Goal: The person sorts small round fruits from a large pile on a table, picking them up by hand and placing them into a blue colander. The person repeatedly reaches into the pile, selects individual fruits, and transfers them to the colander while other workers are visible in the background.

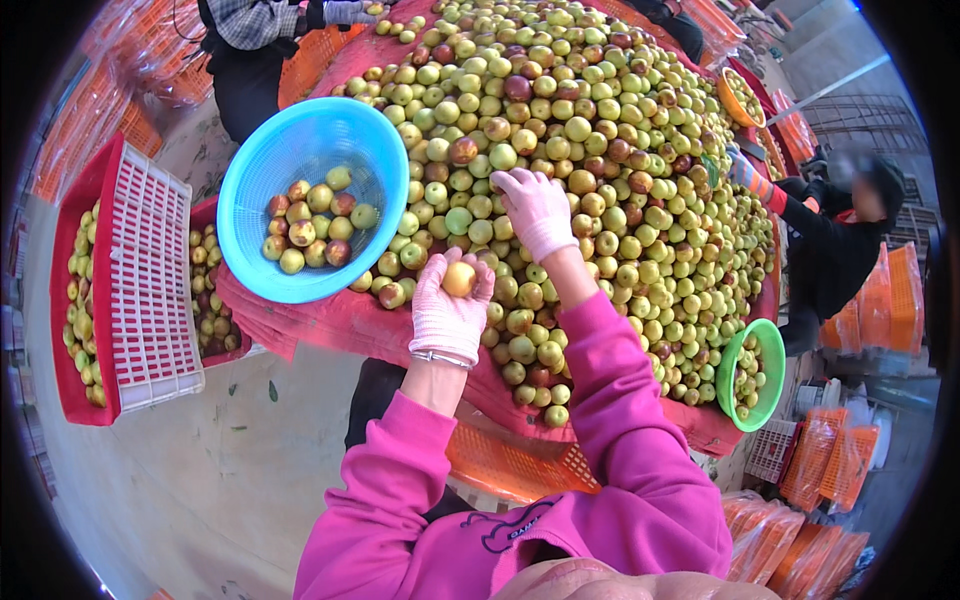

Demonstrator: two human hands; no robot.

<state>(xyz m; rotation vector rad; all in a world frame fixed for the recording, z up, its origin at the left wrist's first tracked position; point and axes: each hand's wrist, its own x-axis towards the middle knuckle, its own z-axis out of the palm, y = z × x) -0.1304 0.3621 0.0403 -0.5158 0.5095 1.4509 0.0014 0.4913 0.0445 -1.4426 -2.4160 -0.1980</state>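
Note:
My left hand (451,300), in a pale pink knit glove with a metal bangle at the wrist, is palm up. Its curled fingers hold a yellowish jujube fruit (458,279). Further out, my right hand (536,210), gloved alike, reaches over a large heap of green and brown-red jujubes (600,150). Its fingers bend down among the fruit, and whether they grip one is hidden. Left of my hands, a blue mesh plastic basket (247,161) tilts towards me with several jujubes in its bottom.
A red cloth (322,322) lies under the heap. A lined white crate (154,285) with jujubes stands at left. A green basket (776,375) sits at right, an orange bowl (727,105) beyond. Co-workers (832,232) (255,45) sit around the heap. Orange crates (847,457) are stacked at right.

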